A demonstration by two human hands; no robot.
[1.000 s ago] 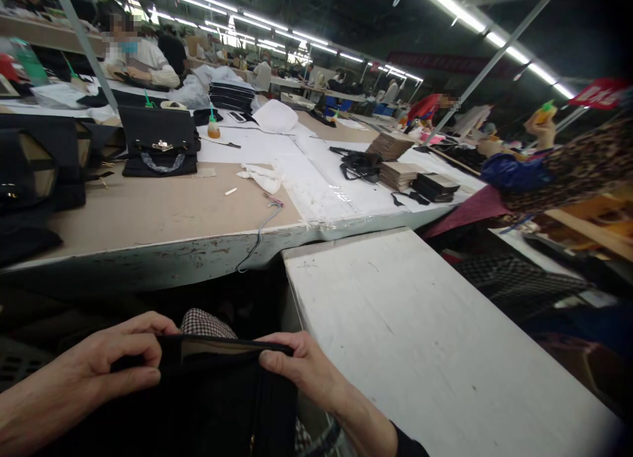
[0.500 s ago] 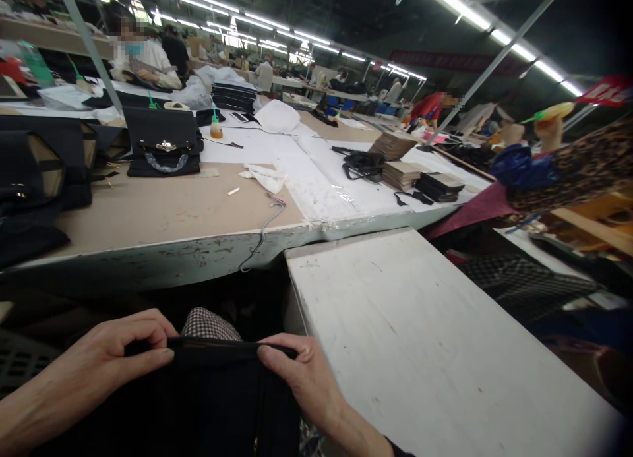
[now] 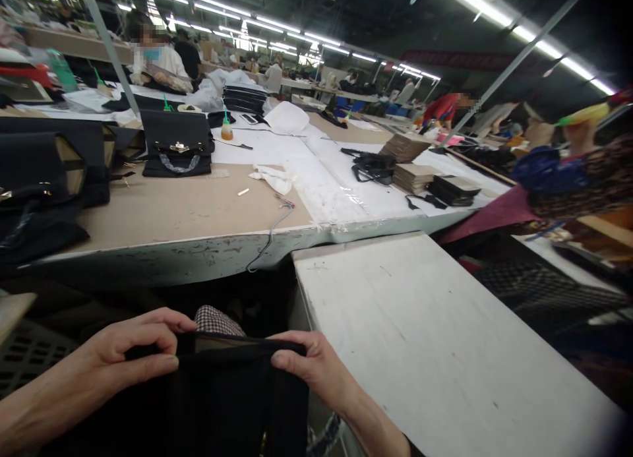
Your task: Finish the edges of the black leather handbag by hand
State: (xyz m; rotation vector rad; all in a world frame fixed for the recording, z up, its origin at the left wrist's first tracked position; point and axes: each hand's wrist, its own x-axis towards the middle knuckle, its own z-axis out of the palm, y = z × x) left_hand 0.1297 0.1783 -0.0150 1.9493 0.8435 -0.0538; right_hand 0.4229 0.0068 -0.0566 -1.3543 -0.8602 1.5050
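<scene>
Black bag piece [image 3: 222, 397] low on lap, top edge pinched at both corners: left hand [image 3: 133, 355] and right hand [image 3: 311, 371], fingers clamped. White side table [image 3: 435, 338] just right; brown worktable [image 3: 188, 210] beyond, black handbag [image 3: 177, 144] on it.

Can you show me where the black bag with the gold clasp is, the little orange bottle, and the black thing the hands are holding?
black bag [image 3: 177, 135], head view, front flap.
orange bottle [image 3: 227, 132], head view, body.
black piece [image 3: 222, 391], head view, front face.
</scene>
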